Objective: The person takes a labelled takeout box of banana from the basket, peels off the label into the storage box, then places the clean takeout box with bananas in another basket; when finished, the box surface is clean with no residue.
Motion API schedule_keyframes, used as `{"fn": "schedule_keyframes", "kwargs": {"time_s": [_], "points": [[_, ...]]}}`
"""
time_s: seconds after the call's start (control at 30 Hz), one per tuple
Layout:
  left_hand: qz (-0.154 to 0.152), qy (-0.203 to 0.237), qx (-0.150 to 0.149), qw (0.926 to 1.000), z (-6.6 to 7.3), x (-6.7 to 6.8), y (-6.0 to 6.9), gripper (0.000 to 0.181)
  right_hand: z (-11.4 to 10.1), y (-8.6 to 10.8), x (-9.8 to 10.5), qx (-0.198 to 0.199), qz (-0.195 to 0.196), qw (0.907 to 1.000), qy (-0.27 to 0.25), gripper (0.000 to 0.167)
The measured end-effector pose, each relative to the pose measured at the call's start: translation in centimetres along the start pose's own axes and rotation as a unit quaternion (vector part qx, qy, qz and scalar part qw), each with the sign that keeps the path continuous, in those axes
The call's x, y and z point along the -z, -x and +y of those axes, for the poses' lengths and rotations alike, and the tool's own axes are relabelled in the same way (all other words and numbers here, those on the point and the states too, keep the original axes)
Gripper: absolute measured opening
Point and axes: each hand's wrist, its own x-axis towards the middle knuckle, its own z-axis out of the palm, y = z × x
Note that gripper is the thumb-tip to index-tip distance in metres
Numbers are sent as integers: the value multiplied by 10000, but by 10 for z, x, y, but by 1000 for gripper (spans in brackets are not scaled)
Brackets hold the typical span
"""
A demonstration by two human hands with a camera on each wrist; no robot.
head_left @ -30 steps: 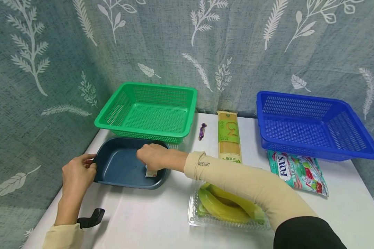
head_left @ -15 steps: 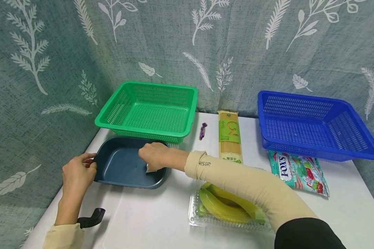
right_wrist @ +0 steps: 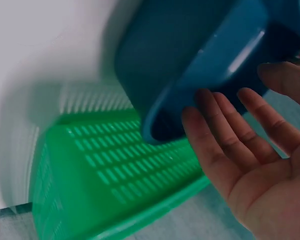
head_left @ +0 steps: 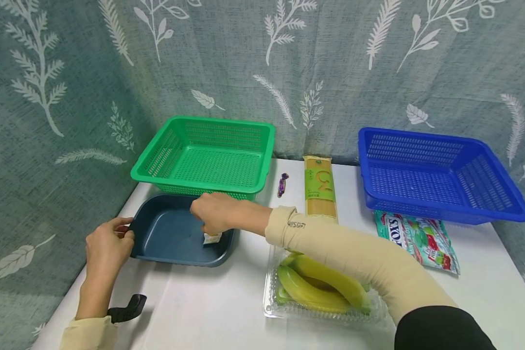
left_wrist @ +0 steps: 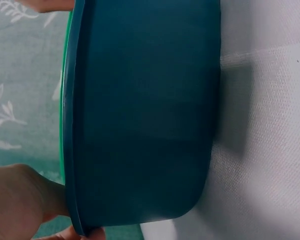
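Observation:
My left hand [head_left: 109, 245] pinches the left rim of a dark blue plastic basin [head_left: 166, 236]; the left wrist view shows thumb and fingers on the rim by the basin's outer wall [left_wrist: 145, 110]. Over the basin's right end hovers my right hand [head_left: 216, 212]. Seen from the right wrist, its fingers [right_wrist: 225, 137] are loosely bent and part from the thumb, with nothing between them. Below that hand, inside the basin, lies a small white packet [head_left: 212, 238], partly hidden by the hand.
Behind the basin is a green basket [head_left: 218, 167]. A purple-wrapped candy [head_left: 282, 185], a noodle pack [head_left: 319, 187], a clear box of bananas [head_left: 315, 287], a FOX'S candy bag [head_left: 420, 240] and a blue basket [head_left: 420, 184] spread rightward. My right forearm crosses above the bananas.
My right hand has let go of the white packet and risen slightly, leaving it in the basin. The left hand keeps its hold on the rim.

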Motion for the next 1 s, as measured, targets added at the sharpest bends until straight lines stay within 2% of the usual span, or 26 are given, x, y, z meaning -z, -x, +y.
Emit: {"fn": "schedule_keyframes", "kwargs": {"time_s": [0.13, 0.27, 0.4, 0.53, 0.63, 0.73, 0.87, 1.0], "points": [[8, 142, -108, 9998, -2, -1, -2, 34, 2, 14, 9, 109, 179, 9995, -217, 15], [6, 499, 68, 9987, -4, -2, 1, 47, 3, 31, 17, 200, 406, 9984, -353, 21], [163, 721, 268, 9969, -2, -2, 6, 60, 7, 48, 20, 198, 536, 9973, -468, 28], [422, 712, 166, 9964, 6, 0, 11, 62, 13, 63, 21, 129, 698, 9955, -627, 30], [676, 786, -100, 9946, 17, 1, 16, 60, 19, 73, 21, 119, 905, 9928, -778, 32], [969, 967, -496, 9893, 29, 1, 21, 57, 24, 86, 22, 82, 1108, 9896, -915, 35], [1246, 1463, -975, 9765, 47, 1, 30, 49, 29, 106, 21, -60, 1367, 9851, -1045, 37], [1159, 2141, -1439, 9592, 70, 3, 40, 44, 35, 126, 17, -244, 1717, 9790, -1072, 36]]}}
